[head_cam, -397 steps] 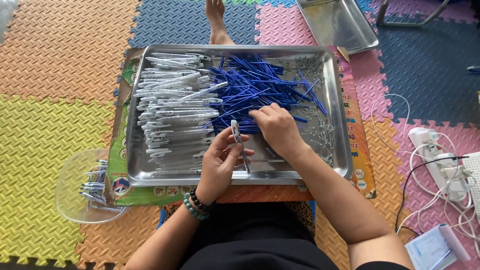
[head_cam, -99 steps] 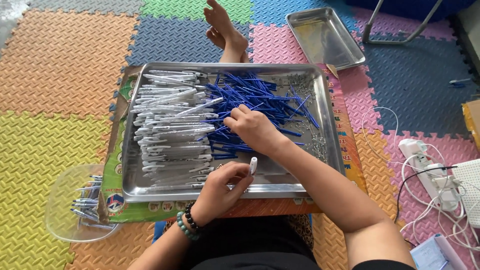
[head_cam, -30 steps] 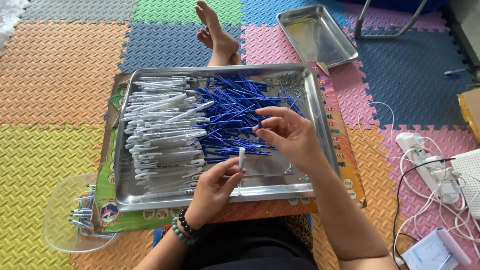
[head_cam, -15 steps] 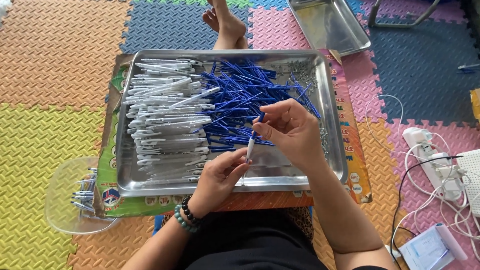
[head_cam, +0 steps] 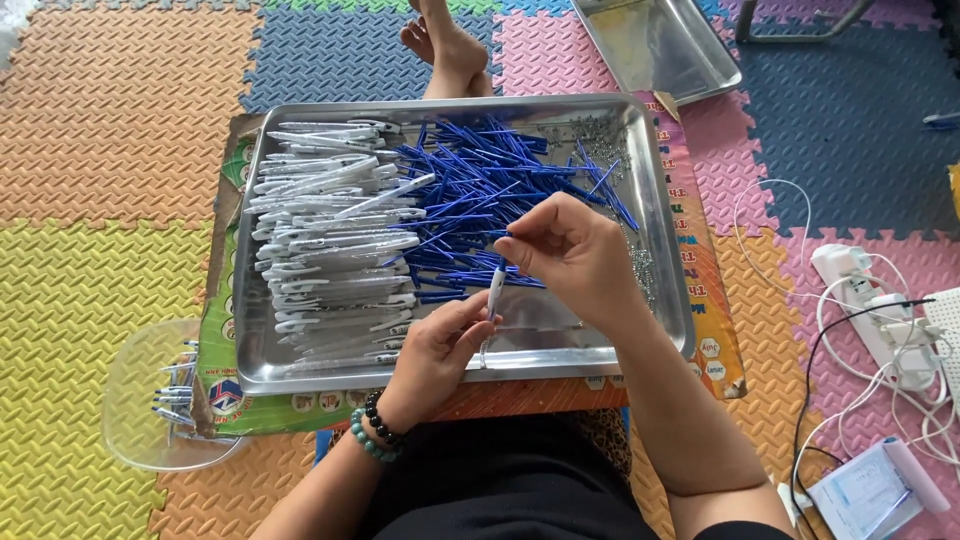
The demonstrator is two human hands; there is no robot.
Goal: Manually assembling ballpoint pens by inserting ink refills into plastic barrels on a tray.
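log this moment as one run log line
left hand: holds white pen barrel upright | right hand: pinches blue refill at barrel top | metal tray: white barrels left, blue refills middle

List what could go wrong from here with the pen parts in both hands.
The right hand feeds a thin blue refill into the white barrel pinched by the left hand; a misaligned push might bend it. A dropped part could vanish among the loose blue refills in the metal tray.

White pen barrel [head_cam: 494, 292] stands near upright over the steel tray's [head_cam: 560, 352] front edge. Thin blue refill [head_cam: 499, 250] tilts, tip entering the barrel's top.
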